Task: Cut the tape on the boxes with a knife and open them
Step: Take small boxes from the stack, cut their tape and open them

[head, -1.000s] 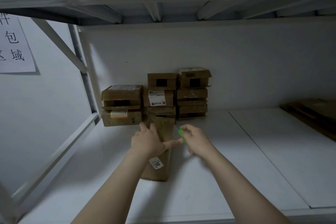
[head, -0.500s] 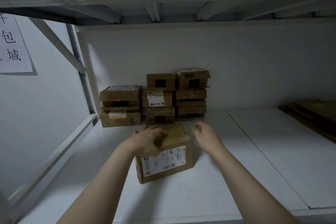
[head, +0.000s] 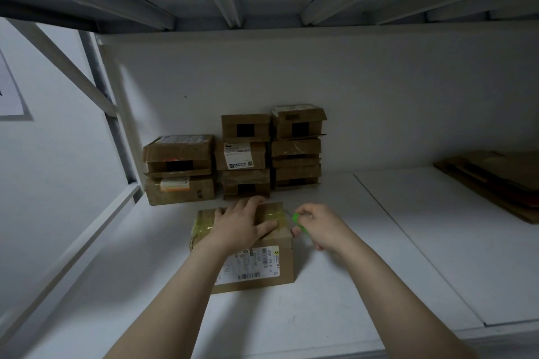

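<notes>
Cardboard box [head: 264,267] near the shelf's [head: 335,300] back edge: left hand [head: 240,227] flat on top, right hand [head: 319,226] grips green knife [head: 297,220]; slice tape [head: 272,213] shallowly, away from left hand.

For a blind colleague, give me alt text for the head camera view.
A person's left hand presses flat on a taped cardboard box on a white shelf, while the right hand holds a green knife at its right edge; other boxes are stacked behind.
</notes>
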